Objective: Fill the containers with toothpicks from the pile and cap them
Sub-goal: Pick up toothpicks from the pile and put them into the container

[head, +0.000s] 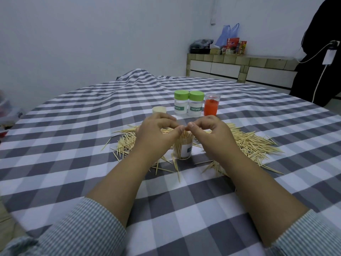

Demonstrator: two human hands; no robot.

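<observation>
Your left hand (156, 133) and right hand (212, 133) meet thumb to forefinger just above the open clear plastic container (183, 148), which stands upright on the grey-and-white checked tablecloth (73, 145) between your wrists. Both hands are curled and seem to pinch the tips of the toothpicks that stand bunched in the container, but the contact point is small and partly masked by your fingertips, so you cannot be sure how many each holds. Your hands hide the container's left wall and much of the loose pile of wooden toothpicks (247, 143) spread around it. Behind stand two green-capped clear containers (188, 105), an uncapped red-filled clear container (211, 105) touching the right one, and a cream round cap (159, 109), its lower edge cut off by your left hand.
</observation>
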